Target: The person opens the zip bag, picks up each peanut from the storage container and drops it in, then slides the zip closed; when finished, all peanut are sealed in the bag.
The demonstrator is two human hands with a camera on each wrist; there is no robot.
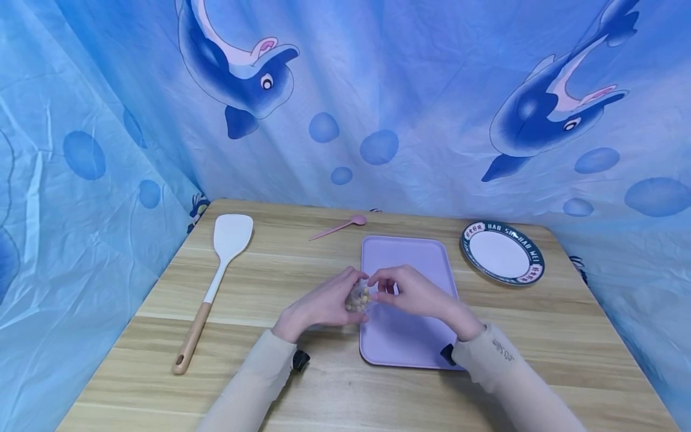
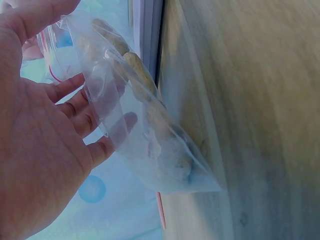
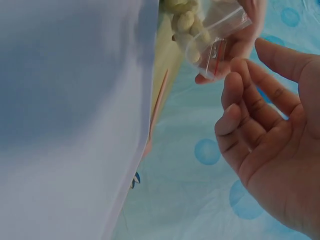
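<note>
My left hand (image 1: 326, 300) holds a small clear zip bag (image 1: 358, 300) at the left edge of the lilac tray (image 1: 407, 342). Inside the bag, several pale yellow-brown rounded lumps (image 3: 185, 21) show through the plastic. A red line (image 3: 218, 57) runs along the bag's zip strip. Beside the bag's mouth is my right hand (image 1: 412, 292), over the tray, its fingers loosely bent and thumb apart from them. In the right wrist view nothing lies between that thumb and the fingers. The left wrist view has the bag (image 2: 145, 130) hanging in front of the left fingers.
A white spatula (image 1: 233, 234) with a wooden handle lies on the left of the wooden table (image 1: 281, 264). Behind the tray is a small pink spoon (image 1: 358, 220). A round plate (image 1: 499, 254) with a dark green patterned rim sits at the back right. Blue dolphin curtains (image 1: 378, 96) hang behind.
</note>
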